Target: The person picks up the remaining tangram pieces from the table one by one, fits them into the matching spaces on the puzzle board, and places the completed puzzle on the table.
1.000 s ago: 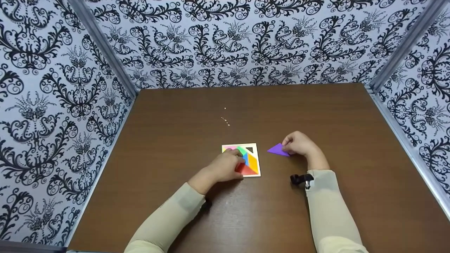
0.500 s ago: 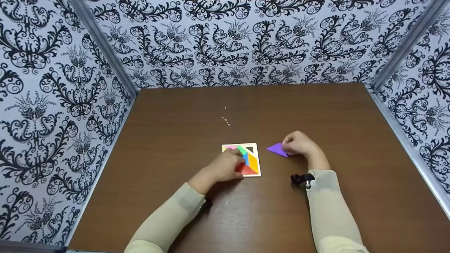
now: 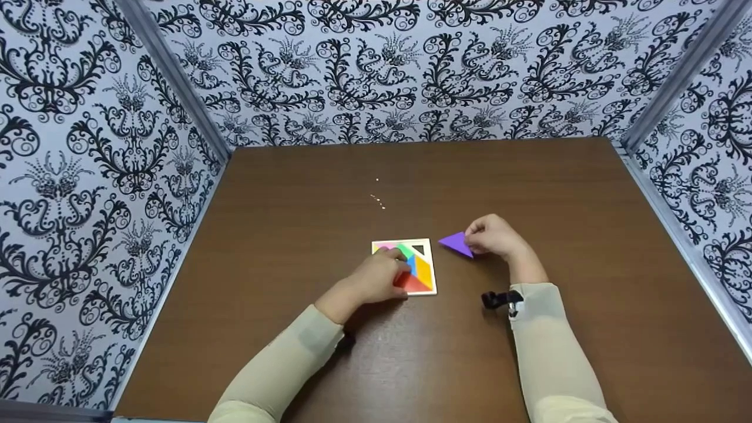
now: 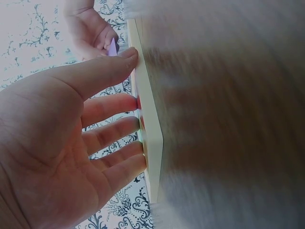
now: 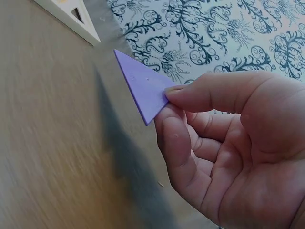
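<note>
A square tangram board (image 3: pixel 433 276) with a pale frame lies on the table, holding several coloured pieces. At its upper right corner, a dark triangular gap (image 3: pixel 419 249) shows. My left hand (image 3: pixel 379 276) rests on the board and covers part of its left side. In the left wrist view its fairly straight fingers (image 4: pixel 112 126) touch the pieces, and the thumb meets the board's edge. Just right of the board, my right hand (image 3: pixel 496 238) pinches a purple triangular tangram piece (image 5: pixel 143 86) between thumb and forefinger. That piece is held above the table, one point toward the board.
The brown tabletop (image 3: pixel 294 194) is bounded by patterned walls (image 3: pixel 376 70) at the back and sides. Small pale specks (image 3: pixel 378 201) lie beyond the board. A black wrist camera mount (image 3: pixel 499 299) sits at the right cuff.
My right hand has moved slightly left and away from me, bringing the purple piece closer to the board and turning it a little. The left hand stays in place on the board.
</note>
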The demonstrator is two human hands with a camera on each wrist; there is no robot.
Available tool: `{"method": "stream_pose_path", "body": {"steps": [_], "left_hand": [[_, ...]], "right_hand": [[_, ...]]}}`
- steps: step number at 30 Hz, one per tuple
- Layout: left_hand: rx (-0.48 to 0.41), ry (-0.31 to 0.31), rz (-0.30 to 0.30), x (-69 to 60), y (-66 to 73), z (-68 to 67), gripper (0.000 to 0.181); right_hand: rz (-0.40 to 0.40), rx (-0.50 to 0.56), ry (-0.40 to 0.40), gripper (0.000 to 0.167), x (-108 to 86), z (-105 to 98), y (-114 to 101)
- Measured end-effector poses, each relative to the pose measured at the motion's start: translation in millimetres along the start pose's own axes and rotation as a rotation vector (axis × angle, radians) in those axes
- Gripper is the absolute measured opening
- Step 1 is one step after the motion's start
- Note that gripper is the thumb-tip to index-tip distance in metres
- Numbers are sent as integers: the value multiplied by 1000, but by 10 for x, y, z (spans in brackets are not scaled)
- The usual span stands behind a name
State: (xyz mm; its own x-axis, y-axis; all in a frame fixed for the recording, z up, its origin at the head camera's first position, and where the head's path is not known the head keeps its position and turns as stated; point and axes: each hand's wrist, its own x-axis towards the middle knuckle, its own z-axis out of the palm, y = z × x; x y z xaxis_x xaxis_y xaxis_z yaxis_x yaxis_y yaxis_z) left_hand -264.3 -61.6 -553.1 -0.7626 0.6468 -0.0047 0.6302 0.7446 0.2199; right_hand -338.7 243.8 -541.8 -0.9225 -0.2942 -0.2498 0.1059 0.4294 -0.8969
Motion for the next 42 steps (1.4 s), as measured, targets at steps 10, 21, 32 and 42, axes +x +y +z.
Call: {"method": "stream_pose_path", "body": {"steps": [10,21,32,42], "left_hand": [[-7,4,-2,-3,1,-8,47],[-2,-1,1,0,-2,-5,48],[-2,-30,-43,-13,28,-30,50],[18,-26,-29,7,8,-8,50]], "right_hand": [[-1,36,-4,17,36,133,-51],[2,92,-2,17,78,281,-68],[14,103,49,12,171,567,-108],[34,44,139,14,174,718,-130]]}}
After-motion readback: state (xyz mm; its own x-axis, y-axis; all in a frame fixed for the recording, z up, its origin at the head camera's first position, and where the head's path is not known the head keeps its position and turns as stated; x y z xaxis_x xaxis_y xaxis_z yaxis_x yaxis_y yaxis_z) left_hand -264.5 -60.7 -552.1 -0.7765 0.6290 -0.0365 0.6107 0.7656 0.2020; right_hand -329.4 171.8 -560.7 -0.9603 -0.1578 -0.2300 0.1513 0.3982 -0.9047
